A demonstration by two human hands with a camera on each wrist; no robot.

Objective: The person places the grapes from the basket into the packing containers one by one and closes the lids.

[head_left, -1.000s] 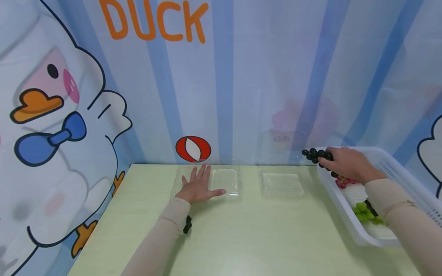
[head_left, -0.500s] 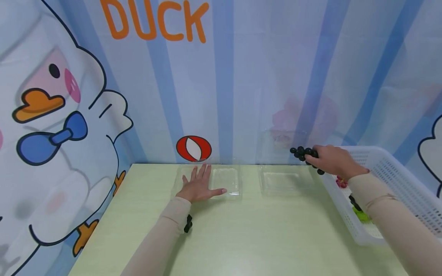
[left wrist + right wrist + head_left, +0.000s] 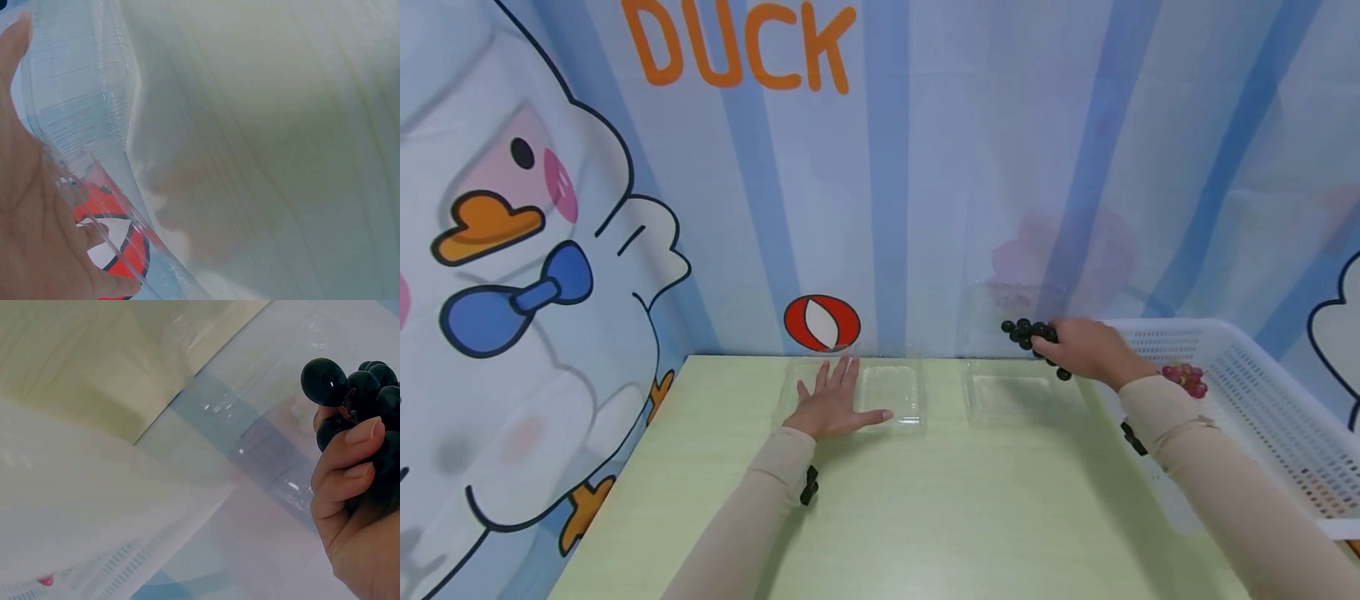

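My right hand [image 3: 1084, 346] grips a bunch of black grapes [image 3: 1028, 333], held in the air at the right side of a clear plastic box [image 3: 1011, 396]. That box's transparent lid [image 3: 1015, 304] stands raised against the backdrop. In the right wrist view, curled fingers [image 3: 340, 469] wrap the dark grapes [image 3: 324, 382]. My left hand [image 3: 827, 408] lies with fingers and thumb spread on a second clear plastic box [image 3: 891, 392]. The left wrist view shows the hand [image 3: 37, 219] against the clear plastic [image 3: 81, 75] of this box.
A white perforated basket [image 3: 1288, 408] stands at the right, with a bunch of red grapes [image 3: 1186, 380] inside; my right forearm [image 3: 1217, 483] crosses over it. A printed duck backdrop [image 3: 940, 167] rises directly behind the pale table [image 3: 925, 517].
My right hand has carried the black grapes leftward, away from the basket and toward the right clear box. The sleeve now covers the green grapes. My left hand stays in place.
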